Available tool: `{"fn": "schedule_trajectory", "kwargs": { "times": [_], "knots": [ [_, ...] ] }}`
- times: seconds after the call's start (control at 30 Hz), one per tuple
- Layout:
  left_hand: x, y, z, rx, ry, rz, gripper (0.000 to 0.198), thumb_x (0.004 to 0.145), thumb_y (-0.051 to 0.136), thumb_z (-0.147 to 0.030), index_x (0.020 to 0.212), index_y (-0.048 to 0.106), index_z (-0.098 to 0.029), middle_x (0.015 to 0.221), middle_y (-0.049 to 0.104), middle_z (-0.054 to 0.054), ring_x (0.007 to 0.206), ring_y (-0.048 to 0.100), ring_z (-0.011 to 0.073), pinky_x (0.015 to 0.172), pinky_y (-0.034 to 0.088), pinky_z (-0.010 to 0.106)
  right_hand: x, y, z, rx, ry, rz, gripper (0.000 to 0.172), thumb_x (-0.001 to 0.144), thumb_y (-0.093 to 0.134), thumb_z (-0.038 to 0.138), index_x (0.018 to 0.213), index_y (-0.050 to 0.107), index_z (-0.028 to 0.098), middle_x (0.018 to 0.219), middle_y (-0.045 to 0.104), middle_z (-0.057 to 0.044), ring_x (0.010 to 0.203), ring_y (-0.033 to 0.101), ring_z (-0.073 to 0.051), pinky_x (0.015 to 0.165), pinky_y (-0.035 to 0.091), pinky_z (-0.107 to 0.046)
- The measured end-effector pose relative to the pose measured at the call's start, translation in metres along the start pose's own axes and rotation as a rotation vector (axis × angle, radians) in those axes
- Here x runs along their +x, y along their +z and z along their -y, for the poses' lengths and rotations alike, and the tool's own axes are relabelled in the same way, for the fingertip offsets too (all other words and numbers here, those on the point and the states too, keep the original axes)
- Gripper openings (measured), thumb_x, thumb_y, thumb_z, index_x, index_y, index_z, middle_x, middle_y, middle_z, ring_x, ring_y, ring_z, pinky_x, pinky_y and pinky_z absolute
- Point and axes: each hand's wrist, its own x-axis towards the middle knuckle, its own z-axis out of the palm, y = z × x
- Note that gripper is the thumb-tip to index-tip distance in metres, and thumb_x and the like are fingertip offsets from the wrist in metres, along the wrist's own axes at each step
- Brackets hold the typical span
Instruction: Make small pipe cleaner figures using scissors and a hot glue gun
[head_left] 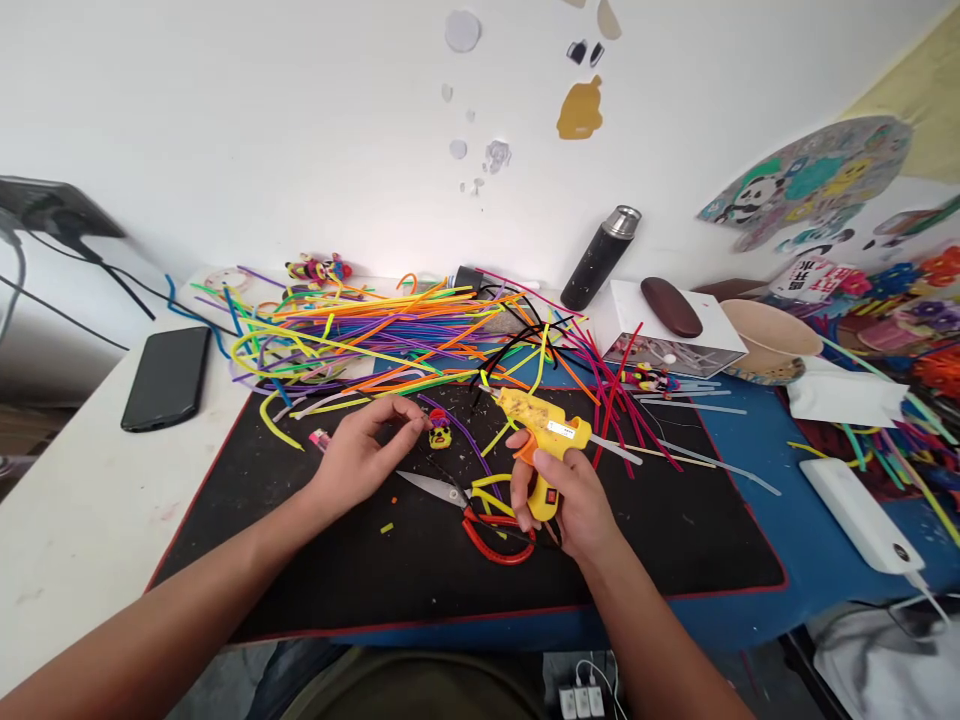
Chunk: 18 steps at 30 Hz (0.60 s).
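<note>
My left hand (367,448) is closed, thumb and fingertips pinching the edge of a small red, yellow and black pipe-cleaner figure (439,432) just above the black mat (330,570). My right hand (564,490) grips a yellow hot glue gun (536,415) by its handle, a finger at the orange trigger. The gun's nozzle points up and left, and a clear glue stick (619,450) sticks out of its back. Between my hands lie scissors (435,488) with red handles, and beside them something with yellow loops.
Pipe cleaners (390,330) of many colours are heaped along the back. A black flask (600,258) leans near a white box (675,335) carrying a dark red case (671,307). A phone (166,378) lies left, a white power bank (859,515) right. Loose glue sticks (720,458) lie on the right.
</note>
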Motion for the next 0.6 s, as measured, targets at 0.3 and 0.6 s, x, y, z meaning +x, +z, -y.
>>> {"fn": "schedule_trajectory", "kwargs": {
  "times": [0.3,0.6],
  "knots": [
    [-0.002,0.003,-0.010,0.166,0.287,0.196,0.008,0.098,0.062,-0.025,0.095,0.069,-0.025,0.092,0.075,0.007,0.087,0.069,0.0222,0.083,0.051,0.031,0.001,-0.012,-0.001,-0.155,-0.031,-0.141,0.037,0.094,0.075,0.052,0.104,0.071,0.017,0.057,0.064,0.003,0.041,0.056,-0.012,0.043,0.042,-0.023],
    [0.061,0.047,-0.039,0.320,0.344,0.915,0.013,0.089,0.063,-0.016,0.092,0.073,-0.023,0.085,0.075,0.002,0.073,0.067,0.0178,0.067,0.044,0.025,0.000,-0.005,0.011,0.069,-0.194,-0.294,0.035,0.093,0.076,0.052,0.099,0.069,0.018,0.051,0.054,0.007,0.039,0.050,-0.010,0.037,0.034,-0.018]
  ]
}}
